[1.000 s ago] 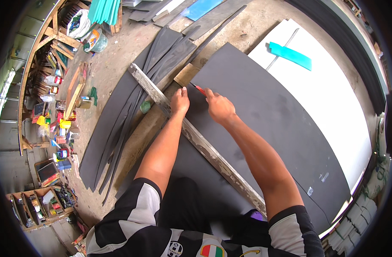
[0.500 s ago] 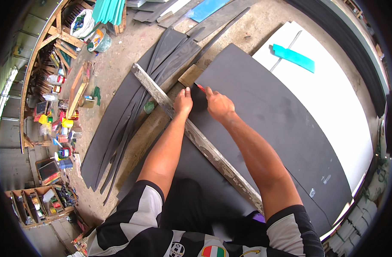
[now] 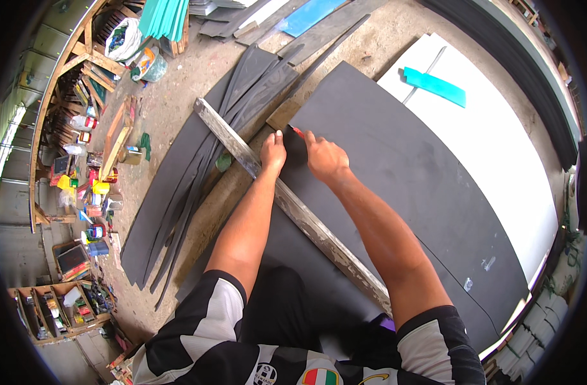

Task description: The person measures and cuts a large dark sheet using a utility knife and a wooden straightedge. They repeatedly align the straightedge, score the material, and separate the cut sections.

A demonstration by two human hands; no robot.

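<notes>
A large black sheet [image 3: 396, 147] lies across the floor in front of me. My right hand [image 3: 327, 158] is closed around a small red-handled cutter knife [image 3: 297, 132], its tip at the sheet's far-left edge. Beside it, my left hand [image 3: 273, 153] is closed at the same edge with the thumb up, seemingly gripping the sheet; its fingertips are partly hidden. A worn wooden batten [image 3: 306, 221] passes under my left wrist and runs diagonally toward my right elbow. A thin seam shows in the black sheet past my right forearm.
Black strips [image 3: 178, 199] lie left of the batten. Beyond the black sheet is a white sheet [image 3: 511, 147] bearing a turquoise piece [image 3: 436, 86]. A small wooden block [image 3: 282, 114] sits near the knife. Tins, bottles and a wooden rack [image 3: 59, 308] line the left side.
The whole view has shifted slightly. Both hands stay at the sheet's edge, with the knife in the right hand almost where it was.
</notes>
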